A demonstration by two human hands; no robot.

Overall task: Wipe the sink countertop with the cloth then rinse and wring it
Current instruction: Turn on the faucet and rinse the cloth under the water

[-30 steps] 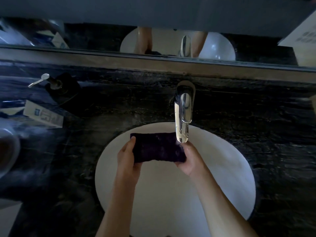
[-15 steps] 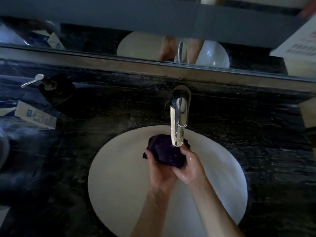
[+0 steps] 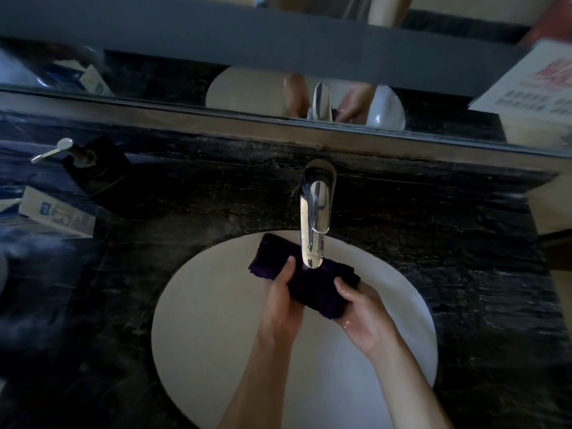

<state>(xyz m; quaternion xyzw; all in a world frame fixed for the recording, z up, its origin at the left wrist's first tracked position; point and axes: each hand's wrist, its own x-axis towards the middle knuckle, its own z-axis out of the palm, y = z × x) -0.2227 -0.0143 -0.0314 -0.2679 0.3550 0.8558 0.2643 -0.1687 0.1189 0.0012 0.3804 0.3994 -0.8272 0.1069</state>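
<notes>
A dark purple cloth (image 3: 312, 286) is stretched out over the white oval sink (image 3: 204, 320), right under the spout of the chrome faucet (image 3: 314, 224). My left hand (image 3: 281, 301) grips the cloth's left part, thumb on top. My right hand (image 3: 362, 314), wet and shiny, holds its right end from below. The cloth runs slanted from upper left to lower right. The black marble countertop (image 3: 448, 249) surrounds the sink. Whether water runs from the spout is unclear.
A black soap dispenser (image 3: 93, 168) with a metal pump stands at the back left, with a small white box (image 3: 57, 213) lying beside it. A mirror (image 3: 278, 88) runs along the back wall. A printed card (image 3: 532, 88) leans at the far right.
The cloth went from flat to bunched in both hands under the spout, and is now spread out again, slanted, with my hands apart on its ends.
</notes>
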